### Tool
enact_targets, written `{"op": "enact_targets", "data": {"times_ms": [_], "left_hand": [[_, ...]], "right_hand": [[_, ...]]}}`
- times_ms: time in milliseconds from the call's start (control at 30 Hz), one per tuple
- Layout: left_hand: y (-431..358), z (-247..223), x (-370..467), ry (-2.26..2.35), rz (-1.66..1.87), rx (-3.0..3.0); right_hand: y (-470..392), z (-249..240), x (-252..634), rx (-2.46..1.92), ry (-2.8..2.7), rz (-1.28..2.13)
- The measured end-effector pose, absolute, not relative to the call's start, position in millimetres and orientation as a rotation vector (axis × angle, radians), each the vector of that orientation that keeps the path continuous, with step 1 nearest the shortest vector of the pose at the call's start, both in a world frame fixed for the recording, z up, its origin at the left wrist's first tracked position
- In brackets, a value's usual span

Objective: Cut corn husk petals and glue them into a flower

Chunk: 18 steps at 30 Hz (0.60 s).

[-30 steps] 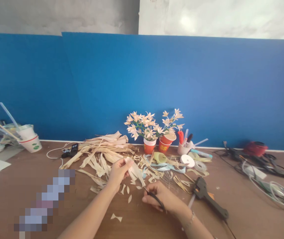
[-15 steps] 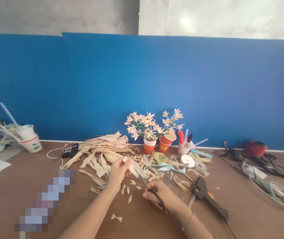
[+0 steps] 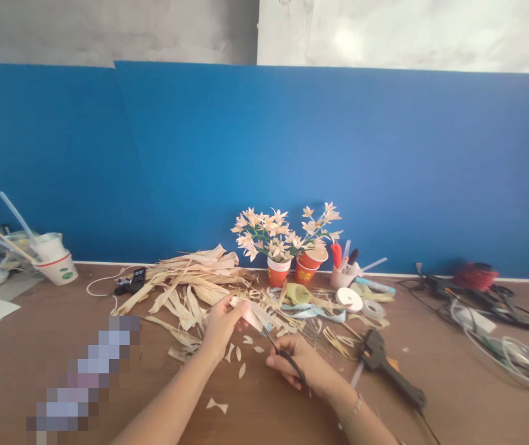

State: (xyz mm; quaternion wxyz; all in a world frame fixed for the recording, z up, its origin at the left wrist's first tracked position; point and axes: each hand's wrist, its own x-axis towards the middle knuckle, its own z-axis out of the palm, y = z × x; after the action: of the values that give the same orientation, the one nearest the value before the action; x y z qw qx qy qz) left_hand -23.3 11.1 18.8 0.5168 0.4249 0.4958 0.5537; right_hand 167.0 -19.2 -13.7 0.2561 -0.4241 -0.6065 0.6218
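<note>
While my left fingers [image 3: 240, 308] pinch the pale strip [image 3: 252, 316] left of the glue gun [image 3: 392, 369], my right fingers [image 3: 275, 362] grip scissors [image 3: 289, 358], tips at the strip; husk pile [image 3: 194, 272] farther left of gun, on desk [image 3: 246, 426].

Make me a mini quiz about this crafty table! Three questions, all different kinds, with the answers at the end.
1. What is the right hand holding?
a) a marker
b) scissors
c) a paper cup

2. True or false: the glue gun lies on the table, and neither hand is holding it.

3. Fill the gap: the left hand pinches a pale strip, and the big panel behind the table is coloured ____.

Key: 1. b; 2. true; 3. blue
</note>
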Motion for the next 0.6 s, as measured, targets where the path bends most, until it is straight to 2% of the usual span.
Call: {"op": "enact_targets", "data": {"times_ms": [600], "left_hand": [[11.4, 17.9, -23.3, 1.126, 1.351, 0.957]], "right_hand": [[-19.4, -12.8, 166.2, -1.180, -1.674, 1.649]]}}
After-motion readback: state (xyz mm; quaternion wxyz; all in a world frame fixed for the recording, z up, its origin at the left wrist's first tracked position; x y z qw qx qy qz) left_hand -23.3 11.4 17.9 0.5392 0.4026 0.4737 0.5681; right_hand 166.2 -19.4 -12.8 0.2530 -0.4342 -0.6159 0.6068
